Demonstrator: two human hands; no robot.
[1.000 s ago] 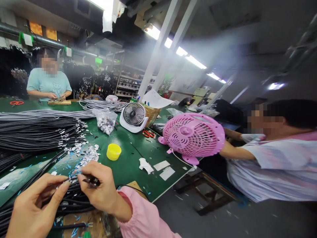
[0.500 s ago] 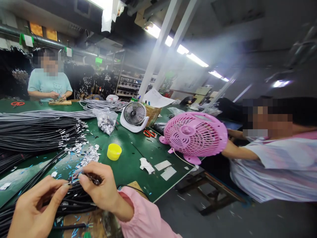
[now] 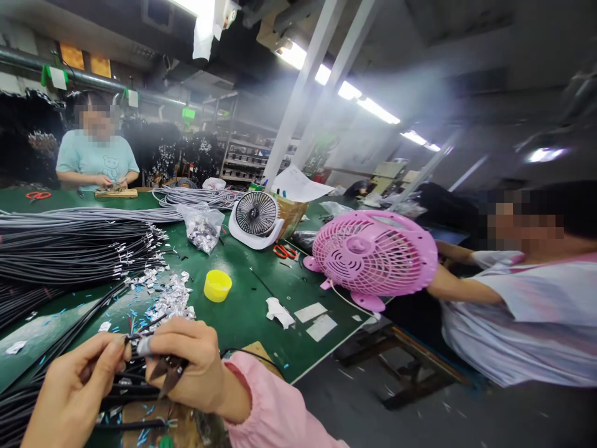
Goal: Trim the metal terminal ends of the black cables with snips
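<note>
The fingertips of my left hand [image 3: 79, 379] pinch the end of a thin black cable [image 3: 133, 341] at the lower left. Close beside them, my right hand [image 3: 189, 358] has its thumb and forefinger at the same cable end. A dark metal tool with two pointed blades [image 3: 170, 375] is tucked in my right palm, blades downward; its handles are hidden, so I cannot tell its exact kind. Under my hands lie black cables [image 3: 144, 376] and a wooden block [image 3: 153, 414] with blue wire scraps and a stripped cable end.
Bundled black cables [image 3: 69, 246] lie left, beside foil scraps [image 3: 170, 298]. Beyond are a yellow cup [image 3: 217, 286], a bag of small parts [image 3: 203, 227], a white fan [image 3: 255, 221], red-handled scissors [image 3: 284, 251] and a pink fan [image 3: 373, 252]. Two people sit nearby [image 3: 96, 152] [image 3: 522, 311].
My right hand has turned, bringing the tool's pointed blades into view below its fingers. Both hands stay close together at the cable end. The view has shifted slightly.
</note>
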